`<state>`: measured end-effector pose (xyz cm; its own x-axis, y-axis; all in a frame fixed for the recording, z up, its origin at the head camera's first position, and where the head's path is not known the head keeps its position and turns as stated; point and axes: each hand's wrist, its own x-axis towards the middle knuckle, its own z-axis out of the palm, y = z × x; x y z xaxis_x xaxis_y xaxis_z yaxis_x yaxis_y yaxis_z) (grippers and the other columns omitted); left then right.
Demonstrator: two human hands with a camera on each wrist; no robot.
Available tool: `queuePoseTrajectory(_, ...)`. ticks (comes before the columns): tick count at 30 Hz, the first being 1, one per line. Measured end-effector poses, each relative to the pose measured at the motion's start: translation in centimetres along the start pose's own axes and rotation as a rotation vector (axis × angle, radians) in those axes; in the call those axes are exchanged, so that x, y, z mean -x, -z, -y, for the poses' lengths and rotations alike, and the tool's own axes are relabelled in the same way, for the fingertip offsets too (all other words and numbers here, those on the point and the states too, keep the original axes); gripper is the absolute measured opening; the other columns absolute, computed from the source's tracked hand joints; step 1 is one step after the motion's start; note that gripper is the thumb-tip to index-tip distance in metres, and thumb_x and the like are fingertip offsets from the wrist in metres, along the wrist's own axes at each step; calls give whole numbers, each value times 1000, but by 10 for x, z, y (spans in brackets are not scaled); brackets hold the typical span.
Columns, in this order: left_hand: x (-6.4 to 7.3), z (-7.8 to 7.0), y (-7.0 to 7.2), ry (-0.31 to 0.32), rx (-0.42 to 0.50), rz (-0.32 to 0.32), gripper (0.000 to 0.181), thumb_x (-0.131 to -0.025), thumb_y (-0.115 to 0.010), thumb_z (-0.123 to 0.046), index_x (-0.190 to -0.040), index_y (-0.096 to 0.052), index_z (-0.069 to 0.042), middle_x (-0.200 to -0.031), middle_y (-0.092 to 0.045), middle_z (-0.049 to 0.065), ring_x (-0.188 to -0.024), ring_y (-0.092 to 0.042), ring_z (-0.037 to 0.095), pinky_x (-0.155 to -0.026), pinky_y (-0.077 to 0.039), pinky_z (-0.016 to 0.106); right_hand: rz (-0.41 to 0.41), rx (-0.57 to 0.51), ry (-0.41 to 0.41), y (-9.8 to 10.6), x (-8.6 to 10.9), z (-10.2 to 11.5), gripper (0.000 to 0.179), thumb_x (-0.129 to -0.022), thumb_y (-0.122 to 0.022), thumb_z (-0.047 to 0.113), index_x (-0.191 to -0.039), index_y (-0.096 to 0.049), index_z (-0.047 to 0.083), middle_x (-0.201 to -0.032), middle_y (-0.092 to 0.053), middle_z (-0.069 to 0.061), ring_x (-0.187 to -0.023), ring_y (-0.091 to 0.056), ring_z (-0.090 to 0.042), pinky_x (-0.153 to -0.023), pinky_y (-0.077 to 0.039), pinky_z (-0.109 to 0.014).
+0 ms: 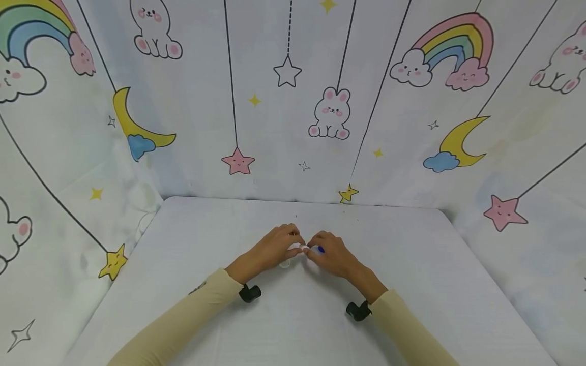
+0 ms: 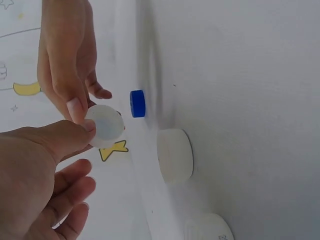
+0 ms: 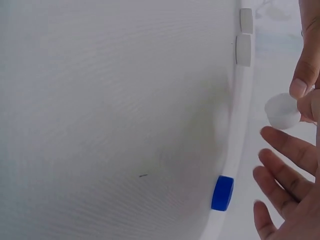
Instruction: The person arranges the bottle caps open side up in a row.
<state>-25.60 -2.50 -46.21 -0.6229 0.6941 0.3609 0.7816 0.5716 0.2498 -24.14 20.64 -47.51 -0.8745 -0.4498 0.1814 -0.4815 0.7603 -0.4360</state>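
Note:
A small round white bottle cap (image 2: pixel 107 126) is held up between both hands, above the table. My left hand (image 1: pixel 276 246) pinches it, the thumb on its near face in the left wrist view. From the other side my right hand (image 1: pixel 334 254) grips its edge with thumb and finger; its other fingers spread apart in the right wrist view. Beneath the right hand, a blue cap (image 3: pixel 222 193) rests on the table. Two more white caps, a wider one (image 2: pixel 175 156) and another (image 2: pixel 210 228) at the lower frame edge, lie on the left hand's side.
The white-covered table (image 1: pixel 220 325) runs back to a cloth backdrop (image 1: pixel 197 122) printed with stars, moons, rabbits and rainbows. Small dark cameras are strapped at the left wrist (image 1: pixel 250 293) and right wrist (image 1: pixel 358 311).

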Motion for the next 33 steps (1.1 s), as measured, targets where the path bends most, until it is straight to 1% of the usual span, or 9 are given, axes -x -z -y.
queuePoseTrajectory(5,1,-2,1,95,103,55,19,-102,-73,-26,-115,-78,-14,-115,-64,3,-104,-62,19,-90,-54,36,-41,-23,3,-1,4,-2,27,-104,-67,40,-117,-77,19,-117,-67,1,-114,-62,-22,-101,-48,-53)
queuePoseTrajectory(10,-1,-2,-1,184,210,124,21,-103,-71,-26,-114,-78,-10,-121,-64,5,-115,-62,22,-100,-54,39,-79,-71,63,-2,9,0,22,-103,-70,31,-121,-73,18,-116,-66,0,-107,-63,-22,-95,-54,-44)
queuePoseTrajectory(14,-4,2,-2,217,313,146,20,-104,-70,-23,-111,-78,-6,-121,-64,9,-116,-62,25,-101,-54,42,-96,-65,107,-1,13,3,25,-99,-75,31,-122,-72,19,-117,-65,1,-105,-63,-20,-90,-56,-40)
queuePoseTrajectory(21,-5,7,-2,316,475,203,25,-106,-66,-28,-107,-80,-7,-120,-63,7,-113,-60,23,-98,-53,45,-94,-20,137,-3,15,3,36,-92,-84,31,-123,-72,17,-118,-63,2,-108,-62,-16,-93,-56,-39)
queuePoseTrajectory(25,-6,12,-2,344,560,241,28,-107,-64,-30,-101,-83,-10,-119,-72,5,-115,-63,21,-99,-54,47,-88,-16,142,-4,16,1,36,-92,-85,30,-123,-72,16,-119,-63,0,-109,-62,-17,-94,-56,-39)
queuePoseTrajectory(27,-7,14,-3,337,580,257,29,-107,-63,-29,-99,-84,-11,-116,-76,3,-110,-66,17,-97,-55,44,-89,-20,154,-4,16,1,35,-92,-85,30,-122,-72,15,-119,-63,-1,-110,-63,-19,-95,-56,-38)
queuePoseTrajectory(29,-8,15,-3,333,592,270,29,-107,-62,-29,-100,-84,-11,-112,-78,1,-99,-67,12,-92,-56,40,-94,-26,169,-5,16,0,35,-92,-85,28,-121,-73,14,-119,-63,-1,-110,-64,-20,-95,-56,-38)
queuePoseTrajectory(32,-9,15,-4,334,607,286,29,-106,-61,-25,-102,-84,-8,-105,-80,4,-79,-60,10,-80,-53,34,-97,-35,181,-5,16,-1,34,-92,-85,27,-119,-73,12,-118,-62,-1,-109,-64,-21,-94,-57,-36)
queuePoseTrajectory(33,-9,15,-4,336,608,287,29,-106,-61,-25,-103,-83,-7,-104,-80,4,-76,-58,11,-79,-51,33,-97,-40,181,-5,16,-2,34,-91,-86,26,-119,-73,12,-118,-61,0,-109,-64,-21,-93,-57,-36)
